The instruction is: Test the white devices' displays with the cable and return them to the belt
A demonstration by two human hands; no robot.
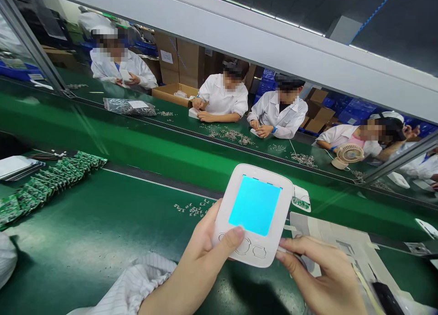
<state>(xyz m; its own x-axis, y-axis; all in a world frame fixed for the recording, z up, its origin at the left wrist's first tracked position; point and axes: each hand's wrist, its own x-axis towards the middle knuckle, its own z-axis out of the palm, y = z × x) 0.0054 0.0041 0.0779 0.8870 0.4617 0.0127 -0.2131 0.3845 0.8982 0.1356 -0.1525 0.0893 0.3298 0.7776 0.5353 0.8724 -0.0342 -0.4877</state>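
A white handheld device [223, 214] with a lit cyan screen [256, 205] is held up above the green bench. My left hand [205, 246] wraps around its left side, the thumb resting on the front by the button outlines [242, 246] below the screen. Close to the device's lower right edge, my right hand [318, 265] pinches a slim cable end [281, 249]. Whether its tip sits inside the device is hidden. Small metal parts [195, 209] lie scattered on the bench behind my left hand.
Green circuit boards [51, 182] stand in a row at left, near stacked white panels [18, 166]. A taped grey sheet [337, 242] and a black object [388, 299] lie at right. An open white casing [301, 198] rests behind. Several co-workers [224, 93] sit beyond the divider.
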